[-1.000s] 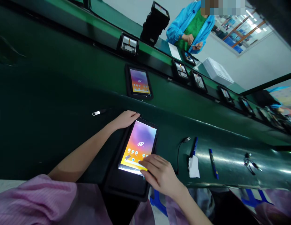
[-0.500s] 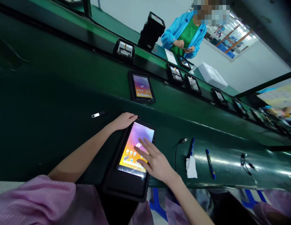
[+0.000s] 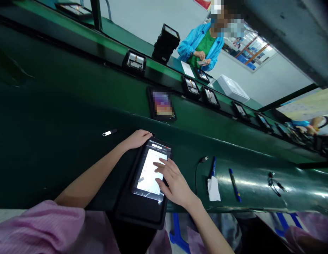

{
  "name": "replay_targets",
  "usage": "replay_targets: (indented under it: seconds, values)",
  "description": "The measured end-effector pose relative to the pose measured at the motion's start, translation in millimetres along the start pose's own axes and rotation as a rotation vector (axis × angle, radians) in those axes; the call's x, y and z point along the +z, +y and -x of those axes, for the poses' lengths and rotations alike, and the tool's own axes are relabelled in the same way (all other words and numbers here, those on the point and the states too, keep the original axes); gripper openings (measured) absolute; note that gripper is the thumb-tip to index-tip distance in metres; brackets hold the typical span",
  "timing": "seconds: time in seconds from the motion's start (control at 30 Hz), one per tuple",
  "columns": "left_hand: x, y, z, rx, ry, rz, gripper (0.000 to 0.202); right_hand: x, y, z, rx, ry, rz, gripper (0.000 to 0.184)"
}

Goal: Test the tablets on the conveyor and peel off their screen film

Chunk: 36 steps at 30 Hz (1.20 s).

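Note:
A black tablet device (image 3: 141, 208) with a thick lower body lies at the table's near edge, tilted toward me. Its lit screen shows a white panel with small buttons above it. My left hand (image 3: 137, 138) is closed on the tablet's upper left corner. A small dark piece shows by its fingertips, too small to name. My right hand (image 3: 174, 183) hovers over or touches the right part of the screen, fingers spread and holding nothing; contact cannot be made out. It hides part of the panel.
A second tablet (image 3: 163, 104) lies farther back. Left is a USB stick (image 3: 109, 133); right are a cable (image 3: 197, 173), white paper (image 3: 213, 188), a blue pen (image 3: 235, 185) and a coiled cable (image 3: 274, 183). Opened devices (image 3: 191, 86) line the conveyor before a person in blue (image 3: 191, 38).
The tablet's screen has gone from a colourful home screen to a dark view with a white panel. My right hand's fingers have shifted slightly; my left hand stays at the corner.

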<state>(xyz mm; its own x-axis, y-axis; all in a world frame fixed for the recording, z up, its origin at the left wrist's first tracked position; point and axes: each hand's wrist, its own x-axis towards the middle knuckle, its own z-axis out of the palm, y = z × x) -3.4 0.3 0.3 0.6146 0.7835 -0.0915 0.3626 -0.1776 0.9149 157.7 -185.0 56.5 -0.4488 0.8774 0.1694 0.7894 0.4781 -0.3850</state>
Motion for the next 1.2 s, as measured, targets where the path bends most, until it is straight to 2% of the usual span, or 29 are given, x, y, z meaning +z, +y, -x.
replay_targets:
  seconds: [0.13, 0.23, 0.3, 0.47, 0.6, 0.8, 0.97, 1.03, 1.07, 1.13, 1.2]
  values:
    - [-0.5, 0, 0, 0.011, -0.005, -0.007, 0.042, 9, -5, -1, -0.111, -0.035, -0.006, 0.010]
    - [-0.7, 0, 0, 0.015, -0.005, -0.011, 0.042, 13, 2, 3, -0.182, -0.057, -0.027, 0.008]
    - [-0.8, 0, 0, 0.019, 0.000, -0.016, 0.042, 12, 12, 2, -0.143, -0.043, 0.002, 0.010]
    - [-0.9, -1, -1, 0.036, -0.004, -0.027, 0.042, 5, 33, -2, 0.126, 0.076, 0.166, 0.014]
    - [0.1, -3, -3, 0.056, -0.009, -0.044, 0.040, 6, 30, -4, 0.142, 0.063, 0.135, 0.015]
    - [1.8, -2, -2, 0.070, -0.017, -0.062, 0.039, 10, 16, -8, 0.039, 0.026, 0.076, 0.013]
    - [1.0, -3, -3, 0.049, -0.011, -0.065, 0.039, 19, 1, 1, -0.243, 0.100, -0.090, 0.009]
    - [-0.1, -2, -5, 0.034, -0.001, -0.071, 0.040, 24, 6, 3, -0.352, 0.118, -0.171, 0.009]
    - [-0.3, 0, -4, 0.024, 0.010, -0.078, 0.040, 24, 13, 0, -0.354, 0.118, -0.184, 0.009]
    - [1.7, 7, 7, -0.003, 0.058, -0.102, 0.042, 22, 34, -15, -0.230, 0.142, -0.153, 0.013]
    - [10.1, 15, 36, -0.032, 0.144, -0.139, 0.048, 15, 60, -42, 0.033, 0.230, -0.097, 0.022]
